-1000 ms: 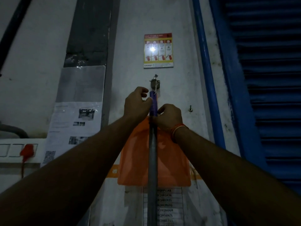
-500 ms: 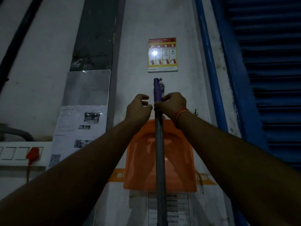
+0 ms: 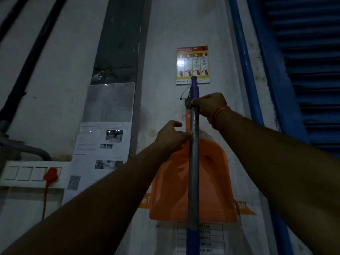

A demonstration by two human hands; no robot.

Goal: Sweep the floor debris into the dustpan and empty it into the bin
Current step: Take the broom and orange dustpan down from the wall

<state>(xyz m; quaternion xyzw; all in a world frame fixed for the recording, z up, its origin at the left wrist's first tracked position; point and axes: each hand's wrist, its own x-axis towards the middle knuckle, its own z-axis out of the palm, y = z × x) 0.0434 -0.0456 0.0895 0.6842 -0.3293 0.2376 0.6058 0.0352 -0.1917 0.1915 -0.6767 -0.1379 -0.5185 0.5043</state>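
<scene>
An orange dustpan (image 3: pixel 173 190) hangs flat against the white wall, its handle reaching up to a small hook. In front of it stands the broom's long metal pole (image 3: pixel 194 172), upright, with a purple cap at the top and a blue section low down. My right hand (image 3: pixel 209 105) grips the pole just below the purple cap, beside the hook. My left hand (image 3: pixel 171 138) sits lower, thumb and fingers touching the pole's left side over the dustpan's handle. The broom head is out of view below.
A fire-extinguisher instruction sign (image 3: pixel 192 64) is fixed above the hook. Printed notices (image 3: pixel 100 144) and a switch panel with a red plug (image 3: pixel 50 174) are on the wall at left. A blue pipe (image 3: pixel 244 70) and a blue shutter (image 3: pixel 311 70) stand at right.
The pole has risen, so its purple cap now overlaps the sign. My right hand went up with it, while my left hand slid lower down the pole.
</scene>
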